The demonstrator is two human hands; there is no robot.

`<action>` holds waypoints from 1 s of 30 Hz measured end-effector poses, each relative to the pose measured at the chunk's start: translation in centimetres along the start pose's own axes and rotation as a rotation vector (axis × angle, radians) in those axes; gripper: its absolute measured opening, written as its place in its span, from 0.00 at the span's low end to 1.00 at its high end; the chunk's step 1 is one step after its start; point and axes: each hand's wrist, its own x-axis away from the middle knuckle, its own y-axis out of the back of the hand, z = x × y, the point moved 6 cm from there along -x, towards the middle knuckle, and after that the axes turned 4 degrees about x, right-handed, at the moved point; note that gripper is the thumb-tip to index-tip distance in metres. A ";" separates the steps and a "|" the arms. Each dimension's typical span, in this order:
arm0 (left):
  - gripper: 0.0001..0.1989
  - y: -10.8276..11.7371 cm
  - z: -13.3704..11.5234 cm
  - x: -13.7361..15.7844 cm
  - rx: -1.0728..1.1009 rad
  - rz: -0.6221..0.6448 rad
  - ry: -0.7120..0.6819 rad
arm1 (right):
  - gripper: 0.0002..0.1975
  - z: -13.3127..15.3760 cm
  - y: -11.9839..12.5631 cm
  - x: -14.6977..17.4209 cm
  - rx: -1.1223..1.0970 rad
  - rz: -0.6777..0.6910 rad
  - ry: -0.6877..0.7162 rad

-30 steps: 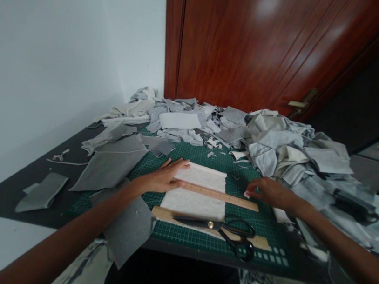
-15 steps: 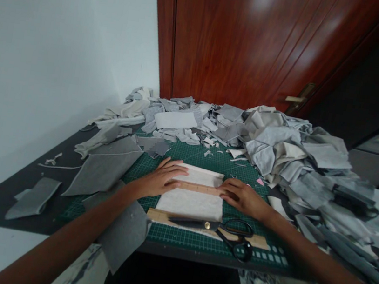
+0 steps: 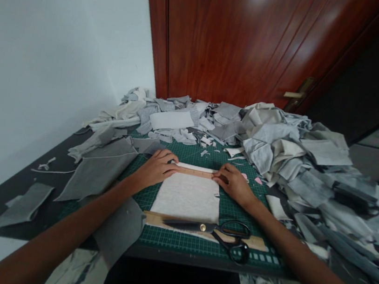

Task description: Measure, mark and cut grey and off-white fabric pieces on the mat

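A piece of off-white fabric point(image 3: 188, 197) lies flat on the green cutting mat point(image 3: 170, 240). Across its far edge rests a narrow wooden ruler point(image 3: 194, 172), with a thin white strip of the fabric showing just behind it. My left hand point(image 3: 158, 168) pinches the ruler's left end, and the right end is gripped by my right hand point(image 3: 235, 184), its fingertips pressed together there. Black-handled scissors point(image 3: 203, 227) lie on a second wooden ruler point(image 3: 153, 219) along the near edge of the fabric, handles to the right.
Grey fabric pieces point(image 3: 101, 167) lie on the left, one hanging over the table's front edge. A large heap of cloth scraps point(image 3: 270, 139) runs along the back and right side. Behind stand a wooden door point(image 3: 221, 38) and a white wall point(image 3: 47, 47).
Both hands have slid the narrow ruler away from me, from the fabric's middle to its far edge. More bare fabric now shows in front of it. The scissors lie as before.
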 end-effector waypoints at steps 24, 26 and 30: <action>0.04 -2.2 5.0 -4.8 0.148 -0.086 0.161 | 0.05 -3.4 -1.3 -4.4 0.207 -0.122 -0.150; 0.04 -2.4 5.1 -4.9 0.159 -0.099 0.170 | 0.05 -3.4 -1.4 -4.5 0.234 -0.127 -0.150; 0.06 -2.7 5.3 -4.9 0.178 -0.119 0.187 | 0.06 -3.4 -1.6 -4.5 0.252 -0.127 -0.140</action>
